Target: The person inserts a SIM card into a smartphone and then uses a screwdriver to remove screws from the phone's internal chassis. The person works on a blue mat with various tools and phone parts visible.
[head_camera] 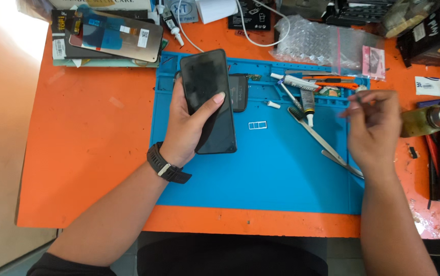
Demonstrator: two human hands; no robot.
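Left hand (187, 128) fingers grasp black smartphone (208, 99), screen up, above blue mat (261, 179). Small white tray frame (257, 125) right of them. Tweezers (322, 145) just left of right hand (373, 128); its fingers blurred, grip undeterminable.

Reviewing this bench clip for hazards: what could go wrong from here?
1. The left hand holds the black phone alone, by its lower half, above the blue mat; a slip could drop it.
2. The right hand is blurred, apparently moving, just above the metal tweezers and glue tube; it could knock them.
3. The small white tray frame lies loose on the mat and could be swept off.
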